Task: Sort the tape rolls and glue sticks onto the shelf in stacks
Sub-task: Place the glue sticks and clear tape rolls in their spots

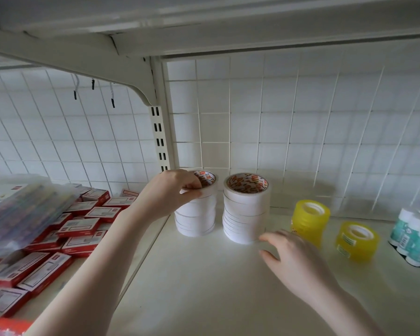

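Two stacks of white tape rolls stand on the cream shelf (204, 275) near the back grid wall. My left hand (172, 190) pinches the top roll of the left stack (195, 219), fingers inside its core and thumb on its outer side. The right stack (245, 214) stands free beside it. My right hand (294, 258) hovers open just right of that stack's base, blurred, holding nothing. Two stacks of yellow tape rolls stand further right, a taller one (309, 217) and a shorter one (357, 241). A pack of white and teal glue sticks (415, 236) stands at the right edge.
Red and white small boxes (83, 221) lie piled on the neighbouring shelf at the left, with a clear plastic case (22, 209) on top. A slotted upright post (159, 132) divides the two bays. An upper shelf hangs close overhead.
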Demonstrator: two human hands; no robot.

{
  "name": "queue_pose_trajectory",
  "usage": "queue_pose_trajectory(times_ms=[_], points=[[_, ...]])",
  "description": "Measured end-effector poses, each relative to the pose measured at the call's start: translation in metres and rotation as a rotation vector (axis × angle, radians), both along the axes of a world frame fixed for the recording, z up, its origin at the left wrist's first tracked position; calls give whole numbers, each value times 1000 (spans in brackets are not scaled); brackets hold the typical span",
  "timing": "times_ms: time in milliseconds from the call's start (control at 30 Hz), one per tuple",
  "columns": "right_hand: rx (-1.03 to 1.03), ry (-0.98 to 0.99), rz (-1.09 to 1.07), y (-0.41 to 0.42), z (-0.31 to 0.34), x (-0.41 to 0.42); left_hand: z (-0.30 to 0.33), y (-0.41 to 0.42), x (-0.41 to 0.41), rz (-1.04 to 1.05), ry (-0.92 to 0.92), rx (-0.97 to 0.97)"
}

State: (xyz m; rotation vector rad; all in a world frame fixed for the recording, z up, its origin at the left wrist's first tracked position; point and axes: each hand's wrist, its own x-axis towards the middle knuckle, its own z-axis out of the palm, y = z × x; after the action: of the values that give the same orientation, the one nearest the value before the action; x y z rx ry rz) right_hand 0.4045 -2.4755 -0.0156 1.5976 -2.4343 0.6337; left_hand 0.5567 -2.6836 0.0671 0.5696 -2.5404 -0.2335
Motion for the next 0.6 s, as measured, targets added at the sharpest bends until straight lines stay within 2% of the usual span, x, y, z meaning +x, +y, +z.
queue_pose_trajectory(times_ms=[467,600], points=[[-14,7,-25,1,-4,0,8,5,1,19,-65,2],[16,75,-116,14,4,-3,0,12,5,14,1,-126]])
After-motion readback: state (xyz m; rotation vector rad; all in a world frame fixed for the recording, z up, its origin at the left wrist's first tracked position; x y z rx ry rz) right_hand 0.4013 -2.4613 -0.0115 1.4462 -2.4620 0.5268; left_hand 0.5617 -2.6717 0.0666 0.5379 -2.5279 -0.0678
